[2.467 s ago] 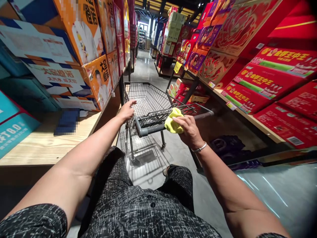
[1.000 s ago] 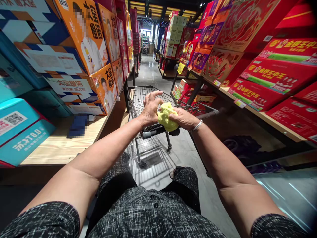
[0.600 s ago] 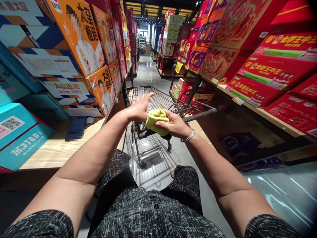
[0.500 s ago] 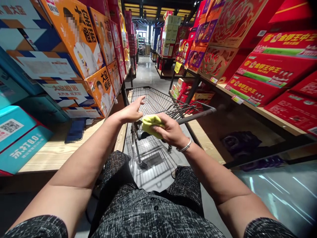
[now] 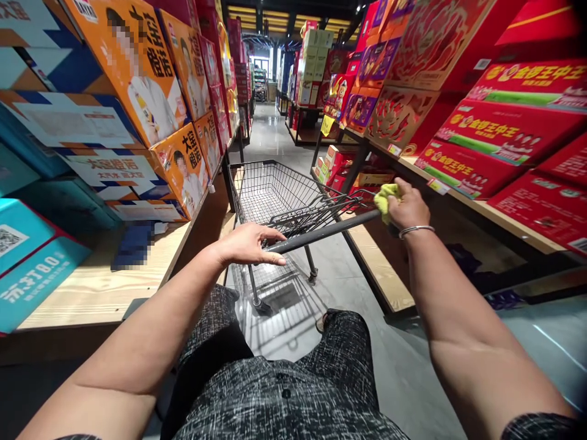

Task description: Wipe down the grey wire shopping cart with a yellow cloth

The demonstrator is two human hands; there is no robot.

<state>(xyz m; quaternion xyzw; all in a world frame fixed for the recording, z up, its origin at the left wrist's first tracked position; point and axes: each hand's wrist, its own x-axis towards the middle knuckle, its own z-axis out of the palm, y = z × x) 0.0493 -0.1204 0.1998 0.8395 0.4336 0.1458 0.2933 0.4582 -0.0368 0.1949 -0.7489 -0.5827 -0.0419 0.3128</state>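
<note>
Cloth (image 5: 384,204) moved right, left hand (image 5: 250,243) on handle (image 5: 325,233)

The cloth (image 5: 385,201) is yellow-green, the cart handle (image 5: 328,233) dark grey, the clothing (image 5: 279,406) black with white flecks.

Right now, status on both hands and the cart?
Left hand at cart handle. Right hand holds yellow cloth at handle's right end. Shelves flank cart.

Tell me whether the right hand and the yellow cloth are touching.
Touching. The head view shows the right hand holding the yellow cloth bunched in its grip.
</note>
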